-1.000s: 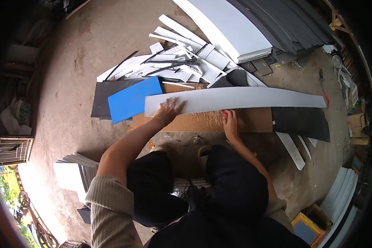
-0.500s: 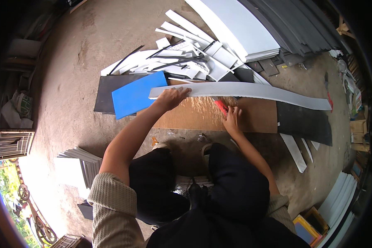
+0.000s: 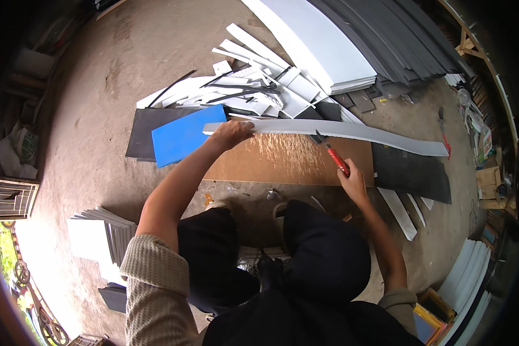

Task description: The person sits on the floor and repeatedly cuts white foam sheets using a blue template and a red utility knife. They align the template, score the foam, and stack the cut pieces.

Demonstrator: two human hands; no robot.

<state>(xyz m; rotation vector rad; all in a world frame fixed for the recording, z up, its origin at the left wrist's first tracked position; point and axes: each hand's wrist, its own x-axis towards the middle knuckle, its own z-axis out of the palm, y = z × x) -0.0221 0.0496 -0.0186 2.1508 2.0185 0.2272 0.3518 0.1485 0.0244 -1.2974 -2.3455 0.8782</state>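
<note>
My left hand [image 3: 233, 134] is closed on the left end of a long, gently curved white foam strip [image 3: 323, 127]. Its thumb side faces the strip's near edge. In my right hand [image 3: 353, 180] is a red-handled knife [image 3: 338, 160], gripped near the handle's end. The dark blade points away and to the left, its tip close to the strip's near edge; whether it touches cannot be told. Under both lies a brown board [image 3: 230, 164] with a scored, pale patch in its middle. A blue sheet [image 3: 184, 138] lies under the strip's left end.
White and black offcuts [image 3: 259, 92] are heaped beyond the board. Large white sheets [image 3: 323, 52] and dark grey sheets [image 3: 386, 34] are stacked at the far right. A black sheet [image 3: 415, 173] adjoins the board's right end. A smaller sheet stack [image 3: 101, 236] stands at left.
My right hand has drawn the knife right and toward me, and more of the blade now shows. My left hand still holds the strip's end. The whole view has shifted slightly.
</note>
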